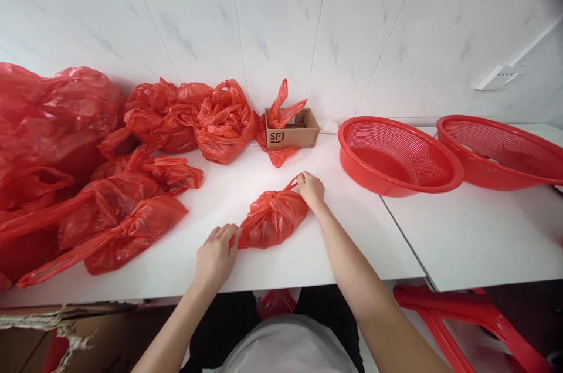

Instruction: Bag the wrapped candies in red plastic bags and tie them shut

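A filled red plastic bag (275, 217) lies on the white table (316, 267) in front of me, gathered and twisted at its top. My left hand (217, 253) pinches the bag's near left corner, fingers closed. At the far right end of the bag, my right hand (310, 188) is closed around a thin strip of it, likely a handle, pulled away from the middle. What the bag contains shows only as dark shapes through the plastic.
Several filled red bags (132, 232) crowd the table's left side, with more along the wall. A small cardboard box (294, 137) holding red plastic stands behind. Two red baskets, one nearer (396, 185) and one farther right (505, 176), sit right. A red stool (475, 308) is below.
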A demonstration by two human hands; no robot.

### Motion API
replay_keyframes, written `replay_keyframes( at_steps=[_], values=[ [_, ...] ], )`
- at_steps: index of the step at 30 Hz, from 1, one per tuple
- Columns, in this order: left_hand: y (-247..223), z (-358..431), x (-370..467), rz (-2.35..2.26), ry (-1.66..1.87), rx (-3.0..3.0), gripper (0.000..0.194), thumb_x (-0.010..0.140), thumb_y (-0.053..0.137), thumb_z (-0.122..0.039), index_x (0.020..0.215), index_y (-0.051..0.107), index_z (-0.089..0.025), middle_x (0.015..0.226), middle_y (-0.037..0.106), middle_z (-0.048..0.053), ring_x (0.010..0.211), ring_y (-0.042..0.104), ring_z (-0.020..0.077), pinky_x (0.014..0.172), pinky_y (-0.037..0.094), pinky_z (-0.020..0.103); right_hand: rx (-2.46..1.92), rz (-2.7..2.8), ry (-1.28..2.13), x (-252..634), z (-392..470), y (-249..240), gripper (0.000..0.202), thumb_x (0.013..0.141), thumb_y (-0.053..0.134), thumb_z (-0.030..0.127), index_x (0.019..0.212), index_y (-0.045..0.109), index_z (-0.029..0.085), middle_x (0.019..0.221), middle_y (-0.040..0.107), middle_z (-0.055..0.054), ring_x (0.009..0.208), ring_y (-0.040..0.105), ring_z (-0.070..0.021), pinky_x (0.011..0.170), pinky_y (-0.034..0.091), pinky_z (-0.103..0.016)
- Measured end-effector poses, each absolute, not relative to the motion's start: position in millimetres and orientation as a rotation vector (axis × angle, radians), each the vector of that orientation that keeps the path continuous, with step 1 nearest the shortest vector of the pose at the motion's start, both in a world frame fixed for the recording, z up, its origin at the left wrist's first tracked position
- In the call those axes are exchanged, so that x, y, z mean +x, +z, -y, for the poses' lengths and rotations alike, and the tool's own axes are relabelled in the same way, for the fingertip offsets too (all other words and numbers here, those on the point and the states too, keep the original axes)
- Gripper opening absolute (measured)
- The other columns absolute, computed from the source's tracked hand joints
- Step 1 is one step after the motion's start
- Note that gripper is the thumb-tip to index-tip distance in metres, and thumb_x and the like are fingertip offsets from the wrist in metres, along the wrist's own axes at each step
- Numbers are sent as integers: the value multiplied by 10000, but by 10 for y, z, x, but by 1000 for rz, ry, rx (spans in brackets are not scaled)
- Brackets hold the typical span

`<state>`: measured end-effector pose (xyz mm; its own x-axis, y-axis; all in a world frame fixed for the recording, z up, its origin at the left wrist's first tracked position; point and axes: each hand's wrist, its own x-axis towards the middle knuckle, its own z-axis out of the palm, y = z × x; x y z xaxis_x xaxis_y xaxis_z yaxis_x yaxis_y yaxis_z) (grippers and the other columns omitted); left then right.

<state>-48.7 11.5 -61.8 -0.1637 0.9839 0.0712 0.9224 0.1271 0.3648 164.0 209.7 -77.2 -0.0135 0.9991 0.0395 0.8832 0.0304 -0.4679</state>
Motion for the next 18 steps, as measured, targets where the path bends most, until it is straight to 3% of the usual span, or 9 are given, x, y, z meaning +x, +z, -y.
replay_keyframes(
  at_steps=[5,11,15,18],
  values=[
    [-534,226,-431,-2039,606,1924,376,996,238,-397,684,376,-239,671,547,0,698,515,187,627,421,295,-1877,1970,472,1624,-2077,-757,331,953,332,279,898,652,214,813,673,-48,698,558,-161,600,283,-253],
    [-333,317,-209,-1694,827,1891,376,985,335,-403,650,351,-233,635,488,-3,658,466,180,620,411,289,-1800,1935,530,1655,-2041,-764,311,945,334,276,845,621,213,801,656,-36,680,536,-155,588,269,-251],
    [-273,228,-173,-1654,909,1767,392,982,341,-428,652,409,-227,664,487,0,683,482,173,665,421,295,-1727,1867,604,1716,-2039,-796,296,944,319,275,805,573,216,763,628,-13,670,518,-153,592,283,-246],
    [-246,86,-217,-1759,1099,1605,344,981,328,-452,792,508,-227,782,541,13,766,531,178,739,450,310,-1639,1818,688,1783,-2042,-808,296,944,298,309,752,506,224,719,593,11,650,489,-147,595,300,-240]
  ],
)
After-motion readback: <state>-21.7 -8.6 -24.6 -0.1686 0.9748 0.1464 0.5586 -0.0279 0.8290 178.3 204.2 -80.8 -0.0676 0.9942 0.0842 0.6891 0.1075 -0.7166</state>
